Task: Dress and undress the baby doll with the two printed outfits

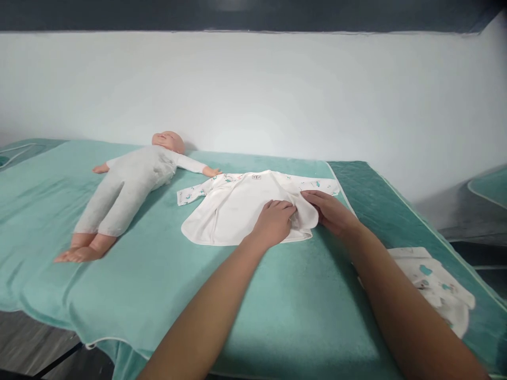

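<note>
Two bare hands work close together right of the frame's centre: I see the left hand (276, 221) with fingers curled down into the cloth, and the right hand (330, 211) with fingers fairly straight at the edge of a loose front panel; thumbs and fingertips are partly hidden, so I cannot tell whether either pinches the fabric. Under them, mid-frame, one white baby shirt (241, 214) lies spread, its two printed sleeves reaching out to either side. I judge it very light, thin and limp, more likely to crease or drag than slip away or break; I would take it by the panel's free edge with a fingertip pinch and steady the body flat with the other hand. Farther out, I count one doll (132, 182) on its back at left, one fingertip-end close to the left sleeve, and one printed cloth bundle (446, 295) at lower right, piece count unclear, all on light (301, 311) and dark green covering (356, 190).
</note>
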Motion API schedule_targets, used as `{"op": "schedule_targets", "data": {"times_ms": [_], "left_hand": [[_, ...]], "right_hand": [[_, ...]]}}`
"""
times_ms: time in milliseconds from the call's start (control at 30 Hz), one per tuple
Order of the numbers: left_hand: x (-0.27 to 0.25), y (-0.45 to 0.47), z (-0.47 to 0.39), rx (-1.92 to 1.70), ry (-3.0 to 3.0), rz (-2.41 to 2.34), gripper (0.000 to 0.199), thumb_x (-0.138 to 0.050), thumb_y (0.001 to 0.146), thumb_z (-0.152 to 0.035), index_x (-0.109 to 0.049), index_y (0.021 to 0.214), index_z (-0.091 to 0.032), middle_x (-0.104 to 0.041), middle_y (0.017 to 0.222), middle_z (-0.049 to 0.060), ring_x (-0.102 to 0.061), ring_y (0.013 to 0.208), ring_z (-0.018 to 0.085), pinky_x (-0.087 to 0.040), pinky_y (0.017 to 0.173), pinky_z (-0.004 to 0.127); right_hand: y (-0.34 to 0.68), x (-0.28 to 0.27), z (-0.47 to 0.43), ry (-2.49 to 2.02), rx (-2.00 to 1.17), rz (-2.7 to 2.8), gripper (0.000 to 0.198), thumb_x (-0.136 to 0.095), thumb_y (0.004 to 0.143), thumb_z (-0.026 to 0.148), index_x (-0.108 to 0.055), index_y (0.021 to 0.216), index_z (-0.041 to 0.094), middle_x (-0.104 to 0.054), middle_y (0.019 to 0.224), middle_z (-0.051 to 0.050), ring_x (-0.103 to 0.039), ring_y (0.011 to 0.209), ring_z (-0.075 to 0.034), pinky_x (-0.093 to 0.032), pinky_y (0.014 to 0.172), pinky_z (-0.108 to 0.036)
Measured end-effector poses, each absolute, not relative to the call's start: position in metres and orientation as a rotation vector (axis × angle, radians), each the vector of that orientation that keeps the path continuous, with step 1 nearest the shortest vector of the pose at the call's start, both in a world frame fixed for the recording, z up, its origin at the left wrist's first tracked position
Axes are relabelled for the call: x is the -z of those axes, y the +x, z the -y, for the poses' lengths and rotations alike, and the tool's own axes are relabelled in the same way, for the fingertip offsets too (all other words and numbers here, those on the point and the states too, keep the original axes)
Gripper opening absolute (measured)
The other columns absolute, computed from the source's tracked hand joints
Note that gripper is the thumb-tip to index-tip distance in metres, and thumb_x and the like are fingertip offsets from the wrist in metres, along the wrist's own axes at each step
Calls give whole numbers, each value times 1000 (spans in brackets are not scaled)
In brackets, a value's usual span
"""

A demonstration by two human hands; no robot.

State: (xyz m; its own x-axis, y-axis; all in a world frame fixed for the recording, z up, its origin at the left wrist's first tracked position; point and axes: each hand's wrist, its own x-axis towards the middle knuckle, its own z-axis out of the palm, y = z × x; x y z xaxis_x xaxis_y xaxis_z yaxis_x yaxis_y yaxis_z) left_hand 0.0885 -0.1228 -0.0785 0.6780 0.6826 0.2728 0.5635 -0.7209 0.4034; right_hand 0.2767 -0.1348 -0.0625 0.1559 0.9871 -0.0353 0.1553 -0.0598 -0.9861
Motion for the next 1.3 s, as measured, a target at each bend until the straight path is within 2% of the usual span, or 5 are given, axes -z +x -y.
{"op": "schedule_targets", "data": {"times_ms": [533, 767, 967, 1133, 1300], "left_hand": [[66, 83, 122, -896, 1689, -1060, 43, -53, 92, -47, -60, 125, -20, -69, 103, 6, -61, 91, 19, -47, 83, 31], [68, 82, 131, -816, 1621, -1047, 67, -60, 87, -40, -41, 147, -17, -65, 79, 1, -57, 71, 16, -43, 67, 27], [62, 79, 141, -737, 1743, -1050, 85, -61, 86, -42, -21, 158, -20, -53, 65, -6, -50, 63, 14, -37, 61, 25], [58, 79, 148, -735, 1944, -979, 54, -52, 93, -46, -55, 141, -22, -54, 71, -4, -50, 69, 13, -39, 69, 26], [58, 79, 155, -781, 1939, -843, 45, -52, 94, -47, -65, 127, -20, -57, 73, -3, -50, 68, 12, -39, 68, 25]], "right_hand": [[247, 54, 141, -963, -1442, 1026, 34, -78, 75, 25, -67, 107, 28, -67, 109, 1, -65, 88, -13, -54, 73, -25], [248, 57, 138, -999, -1354, 1084, 40, -76, 74, 29, -64, 112, 31, -61, 132, -1, -66, 98, -18, -56, 76, -30], [249, 63, 133, -989, -1189, 1072, 48, -79, 68, 26, -65, 114, 32, -57, 140, 0, -60, 119, -21, -50, 100, -37], [250, 63, 131, -1000, -1159, 987, 42, -81, 64, 25, -67, 103, 29, -58, 138, -1, -53, 130, -23, -48, 104, -38], [250, 64, 131, -1081, -1176, 1015, 41, -82, 65, 29, -67, 103, 27, -63, 124, -1, -63, 102, -19, -54, 76, -29]]}}
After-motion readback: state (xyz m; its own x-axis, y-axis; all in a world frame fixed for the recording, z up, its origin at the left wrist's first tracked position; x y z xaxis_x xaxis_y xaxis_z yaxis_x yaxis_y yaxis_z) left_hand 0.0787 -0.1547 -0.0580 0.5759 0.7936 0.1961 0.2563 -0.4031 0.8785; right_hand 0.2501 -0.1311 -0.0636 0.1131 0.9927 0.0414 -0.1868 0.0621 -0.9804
